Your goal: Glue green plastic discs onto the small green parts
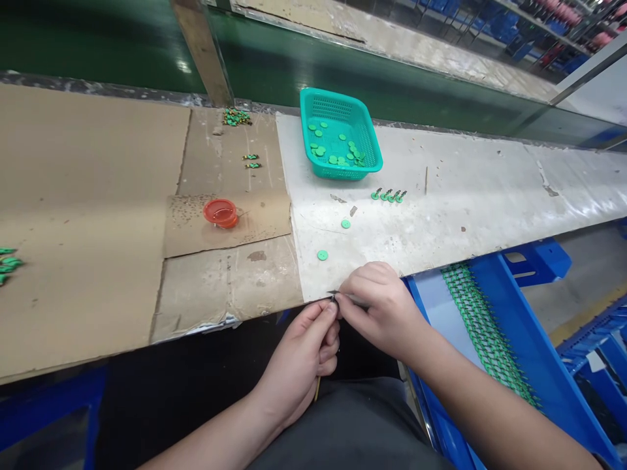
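Note:
My right hand [379, 303] is closed round a slim pointed metal tool [360, 300], whose dark tip juts out past the fingers to the left. Just below that tip, the thumb and forefinger of my left hand [313, 343] pinch something small and dark, mostly hidden by the fingers. A thin yellowish stick [317, 390] shows under the left hand. Both hands meet at the bench's front edge. Beyond them on the pale board lie two green discs, a nearer one [322, 255] and a farther one [345, 224].
A teal basket [318, 171] holds several green discs. To its right stand several green discs with dark stems [388, 196]. A red dish [220, 213] and small green-and-dark pieces [237, 117] lie on the cardboard. At right, a blue tray [509, 313] carries rows of green pieces [482, 333].

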The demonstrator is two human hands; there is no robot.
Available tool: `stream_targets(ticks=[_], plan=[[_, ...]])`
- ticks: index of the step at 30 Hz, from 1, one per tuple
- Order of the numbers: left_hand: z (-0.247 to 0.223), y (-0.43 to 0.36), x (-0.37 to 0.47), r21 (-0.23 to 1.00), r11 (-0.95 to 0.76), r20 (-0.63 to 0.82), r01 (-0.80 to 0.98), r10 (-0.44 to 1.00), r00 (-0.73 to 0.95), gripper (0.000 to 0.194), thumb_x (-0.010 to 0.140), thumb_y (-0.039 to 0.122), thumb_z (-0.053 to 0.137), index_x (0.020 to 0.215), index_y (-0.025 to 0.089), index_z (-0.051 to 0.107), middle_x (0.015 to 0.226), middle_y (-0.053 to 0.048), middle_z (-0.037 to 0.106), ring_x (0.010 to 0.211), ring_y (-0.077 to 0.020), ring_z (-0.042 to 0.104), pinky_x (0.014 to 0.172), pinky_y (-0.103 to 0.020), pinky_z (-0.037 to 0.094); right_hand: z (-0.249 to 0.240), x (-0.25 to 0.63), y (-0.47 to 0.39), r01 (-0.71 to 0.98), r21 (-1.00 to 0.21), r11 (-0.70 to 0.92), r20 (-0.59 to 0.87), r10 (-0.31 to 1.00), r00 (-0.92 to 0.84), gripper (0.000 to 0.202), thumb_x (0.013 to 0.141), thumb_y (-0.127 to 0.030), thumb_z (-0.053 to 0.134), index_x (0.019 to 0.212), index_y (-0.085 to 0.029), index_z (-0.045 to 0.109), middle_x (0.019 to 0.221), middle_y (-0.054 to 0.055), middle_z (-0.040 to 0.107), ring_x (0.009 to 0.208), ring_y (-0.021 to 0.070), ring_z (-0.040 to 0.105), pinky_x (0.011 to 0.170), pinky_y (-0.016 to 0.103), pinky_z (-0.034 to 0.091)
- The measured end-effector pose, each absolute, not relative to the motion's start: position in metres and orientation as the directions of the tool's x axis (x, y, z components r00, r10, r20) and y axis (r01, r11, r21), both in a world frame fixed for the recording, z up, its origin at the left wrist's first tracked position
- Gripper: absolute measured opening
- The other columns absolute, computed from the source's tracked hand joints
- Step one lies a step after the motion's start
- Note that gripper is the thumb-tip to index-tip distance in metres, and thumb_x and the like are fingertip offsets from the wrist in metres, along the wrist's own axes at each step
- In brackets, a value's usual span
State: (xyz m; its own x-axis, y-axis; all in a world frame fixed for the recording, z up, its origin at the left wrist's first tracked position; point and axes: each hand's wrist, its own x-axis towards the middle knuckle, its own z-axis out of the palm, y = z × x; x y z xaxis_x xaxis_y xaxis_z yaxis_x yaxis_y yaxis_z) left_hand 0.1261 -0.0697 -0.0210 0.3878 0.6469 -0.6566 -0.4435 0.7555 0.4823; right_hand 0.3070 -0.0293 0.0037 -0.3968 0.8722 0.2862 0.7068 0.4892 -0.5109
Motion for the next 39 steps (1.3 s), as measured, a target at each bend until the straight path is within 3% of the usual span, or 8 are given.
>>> stream_targets(ticks=[12, 39], plan=[[-0.0209, -0.0686, 0.1268, 0.486, 0.755, -0.655, -0.44, 0.648, 0.389, 0.065, 0.074, 0.069, 0.104, 0.094, 0.02, 0.066, 0.075, 0.008, 0.049, 0.058, -0.004, 0.03, 0.048, -0.017, 0.016, 0.0029, 0.3102, -0.0297, 0.704, -0.53, 0.473, 0.297, 0.881, -0.368, 0.029, 0.108, -0.011, 0.065, 0.083, -0.025, 0.061, 0.08, 0.0, 0.067, 0.08, 0.0205, 0.063, 0.081, 0.037, 0.047], [-0.0206, -0.0693, 0.1271, 0.469, 0.744, -0.678, -0.476, 0.648, 0.346, 0.072, 0.065, 0.073, 0.108, 0.094, 0.019, 0.069, 0.074, 0.007, 0.053, 0.06, -0.0045, 0.034, 0.049, -0.016, 0.022, 0.002, 0.3099, -0.0289, 0.681, -0.56, 0.471, 0.305, 0.882, -0.359, 0.027, 0.107, -0.011, 0.069, 0.084, -0.024, 0.063, 0.081, -0.001, 0.068, 0.081, 0.0194, 0.064, 0.084, 0.035, 0.046]])
